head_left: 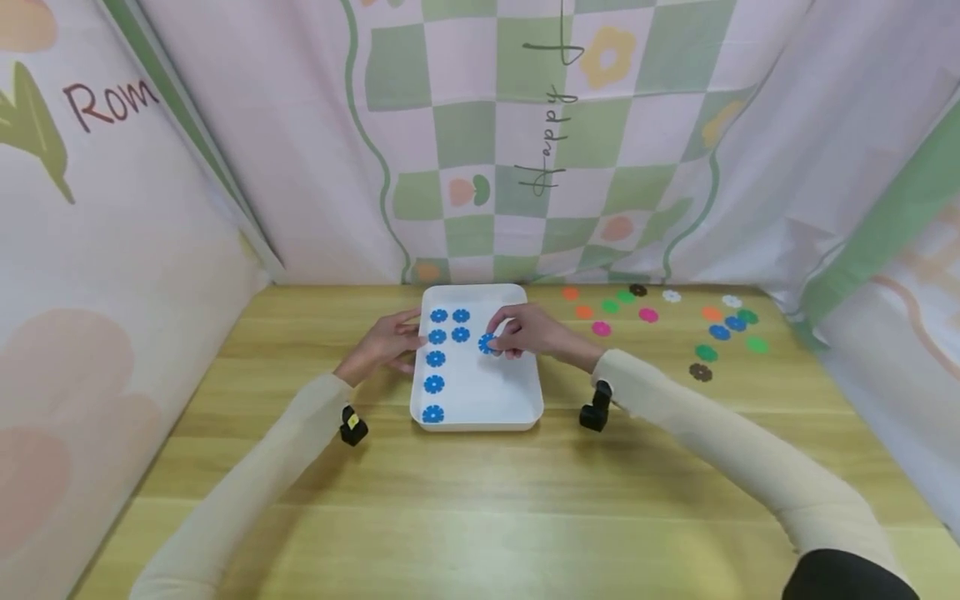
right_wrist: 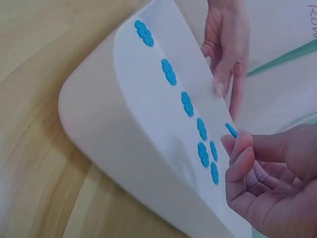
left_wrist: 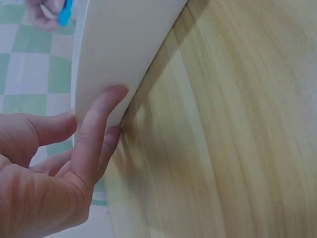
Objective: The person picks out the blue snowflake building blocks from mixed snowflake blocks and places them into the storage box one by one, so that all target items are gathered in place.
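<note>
A shallow white tray (head_left: 487, 400) lies on the table with several blue flower-shaped discs (head_left: 435, 358) in it, a full column along its left side and a shorter one beside it. My left hand (head_left: 386, 340) holds the tray's left edge. In the left wrist view its thumb (left_wrist: 59, 126) is at the rim and the other fingers lie against the outer wall. Over the tray's right half, my right hand (head_left: 521, 329) pinches one blue flower-shaped disc (head_left: 486, 343) between thumb and fingers. In the right wrist view that disc (right_wrist: 231, 130) stands edge-on, partly hidden by the fingertips.
Right of the tray, loose flower-shaped discs in orange, green, pink (head_left: 602, 329), brown (head_left: 701, 372), white and blue (head_left: 720, 332) are scattered on the wooden table (head_left: 480, 500). A patterned curtain (head_left: 465, 133) hangs behind the table, with fabric at both sides.
</note>
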`<state>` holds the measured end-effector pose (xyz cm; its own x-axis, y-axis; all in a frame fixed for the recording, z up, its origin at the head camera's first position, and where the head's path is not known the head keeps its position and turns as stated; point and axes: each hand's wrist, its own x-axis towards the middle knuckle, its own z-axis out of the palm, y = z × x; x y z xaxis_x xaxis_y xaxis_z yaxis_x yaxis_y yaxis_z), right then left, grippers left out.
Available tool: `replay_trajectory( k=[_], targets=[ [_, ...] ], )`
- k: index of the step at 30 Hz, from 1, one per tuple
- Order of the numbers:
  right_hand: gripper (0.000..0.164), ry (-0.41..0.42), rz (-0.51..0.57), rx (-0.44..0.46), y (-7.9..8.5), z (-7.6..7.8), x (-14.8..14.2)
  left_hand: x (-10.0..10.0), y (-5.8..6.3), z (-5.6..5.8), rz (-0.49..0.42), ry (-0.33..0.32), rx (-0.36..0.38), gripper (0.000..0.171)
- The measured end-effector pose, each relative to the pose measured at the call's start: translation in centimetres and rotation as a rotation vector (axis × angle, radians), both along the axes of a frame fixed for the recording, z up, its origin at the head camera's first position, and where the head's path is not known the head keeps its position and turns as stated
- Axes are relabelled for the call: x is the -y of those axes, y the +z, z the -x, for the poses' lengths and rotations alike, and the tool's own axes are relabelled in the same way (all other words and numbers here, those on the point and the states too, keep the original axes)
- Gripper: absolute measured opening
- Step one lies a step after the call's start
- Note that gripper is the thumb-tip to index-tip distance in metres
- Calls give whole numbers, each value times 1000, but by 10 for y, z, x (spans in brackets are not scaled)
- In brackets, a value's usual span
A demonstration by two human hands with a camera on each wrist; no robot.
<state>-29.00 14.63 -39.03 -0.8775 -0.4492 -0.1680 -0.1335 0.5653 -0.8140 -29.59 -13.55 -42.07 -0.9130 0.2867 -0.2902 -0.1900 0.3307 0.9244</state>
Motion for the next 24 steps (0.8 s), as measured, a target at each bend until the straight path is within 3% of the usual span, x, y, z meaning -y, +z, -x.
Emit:
replay_trajectory(
  k=[5, 10, 13, 19, 24],
  targets=[
    [22, 17, -28, 40, 0, 6, 21, -1, 1, 1, 7, -4, 0, 70],
    [25, -8, -4, 173, -9, 22, 37, -2, 1, 2, 24, -1, -3, 69],
    [25, -12, -33, 209, -16, 28, 41, -2, 0, 2, 25, -2, 2, 70],
    [21, 32, -157, 151, -22, 24, 46, 0, -1, 2, 29, -9, 2, 69],
    [17, 16, -164, 114, -18, 21, 48, 0, 2, 1, 36, -5, -4, 69]
  ],
)
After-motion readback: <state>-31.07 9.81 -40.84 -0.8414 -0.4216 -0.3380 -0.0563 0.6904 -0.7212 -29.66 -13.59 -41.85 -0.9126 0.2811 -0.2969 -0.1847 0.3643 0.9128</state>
